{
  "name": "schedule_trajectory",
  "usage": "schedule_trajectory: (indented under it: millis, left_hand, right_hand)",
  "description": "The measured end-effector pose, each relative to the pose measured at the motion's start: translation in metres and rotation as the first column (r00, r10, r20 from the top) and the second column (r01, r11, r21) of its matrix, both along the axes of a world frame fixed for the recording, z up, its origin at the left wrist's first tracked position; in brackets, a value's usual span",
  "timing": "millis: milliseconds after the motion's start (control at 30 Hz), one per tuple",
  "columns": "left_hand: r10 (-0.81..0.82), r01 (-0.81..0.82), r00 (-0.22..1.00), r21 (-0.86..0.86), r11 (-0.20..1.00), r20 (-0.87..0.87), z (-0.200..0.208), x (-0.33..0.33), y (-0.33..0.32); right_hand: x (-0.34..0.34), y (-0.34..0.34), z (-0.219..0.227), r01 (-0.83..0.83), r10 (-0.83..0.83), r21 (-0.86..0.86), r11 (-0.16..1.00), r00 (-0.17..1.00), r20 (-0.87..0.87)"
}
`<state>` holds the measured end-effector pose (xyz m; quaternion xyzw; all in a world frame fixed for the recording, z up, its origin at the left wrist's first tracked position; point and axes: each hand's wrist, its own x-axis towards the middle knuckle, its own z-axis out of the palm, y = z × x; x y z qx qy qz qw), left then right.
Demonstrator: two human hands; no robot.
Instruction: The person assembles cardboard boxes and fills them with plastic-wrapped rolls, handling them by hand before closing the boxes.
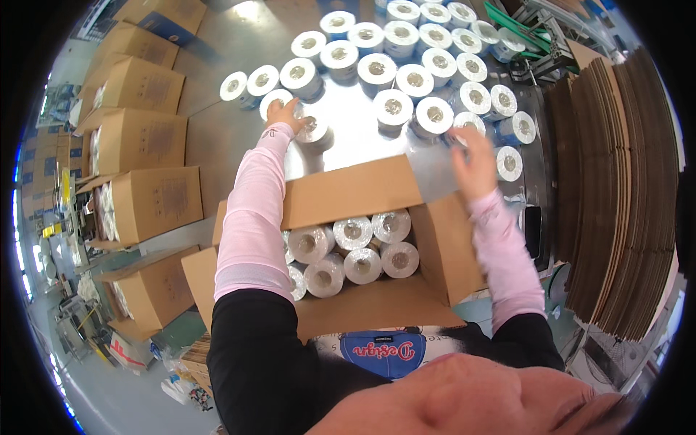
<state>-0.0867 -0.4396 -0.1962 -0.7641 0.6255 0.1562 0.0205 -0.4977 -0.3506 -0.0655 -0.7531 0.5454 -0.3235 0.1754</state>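
Observation:
Upright white paper rolls in clear and blue wrapping stand on the shiny metal table. My left hand [285, 116] rests on one paper roll [270, 101] at the left of the group, its fingers over the top edge. Another paper roll [314, 130] stands right beside that hand. My right hand [475, 161], a little blurred, is at the near right edge of the group with its fingers apart. It partly covers a paper roll [470, 122]; contact is unclear. Below my hands, an open cardboard box [355, 190] holds several rolls [362, 265] in rows, partly hidden behind my left forearm.
Filled cardboard boxes [156, 141] line the left side. Flattened cardboard sheets [591, 181] are stacked upright at the right. A machine with green parts [536, 40] stands at the far right, and a dark flat device [532, 230] lies near my right forearm.

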Motion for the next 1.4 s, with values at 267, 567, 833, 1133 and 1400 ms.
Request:
schedule_trajectory:
  millis: [267, 567, 833, 1133, 1400]
  left_hand:
    - [-0.087, 0.028, 0.979, 0.304, 0.952, 0.183, 0.019, -0.031, -0.016]
    - [-0.098, 0.083, 0.994, 0.269, 0.959, 0.042, 0.038, -0.033, 0.006]
    - [-0.120, -0.173, 0.259, -0.168, 0.970, -0.958, 0.146, 0.034, 0.082]
    - [-0.433, 0.499, 0.716, -0.032, 0.866, -0.548, 0.287, 0.052, 0.313]
    - [-0.516, 0.522, 0.852, 0.244, 0.817, -0.094, 0.123, 0.037, 0.369]
  right_hand:
    - [-0.089, -0.134, -0.124, 0.164, 0.232, 0.392, 0.905, 0.582, -0.780]
    - [-0.056, -0.012, -0.161, 0.183, 0.070, 0.260, 0.948, 0.677, -0.733]
    - [-0.060, 0.012, -0.060, -0.021, 0.199, 0.574, 0.819, 0.948, -0.249]
    - [0.109, 0.058, 0.097, -0.848, 0.591, 0.514, 0.130, 0.483, 0.647]
    - [0.233, 0.212, -0.031, -0.727, 0.884, 0.503, 0.467, 0.385, -0.264]
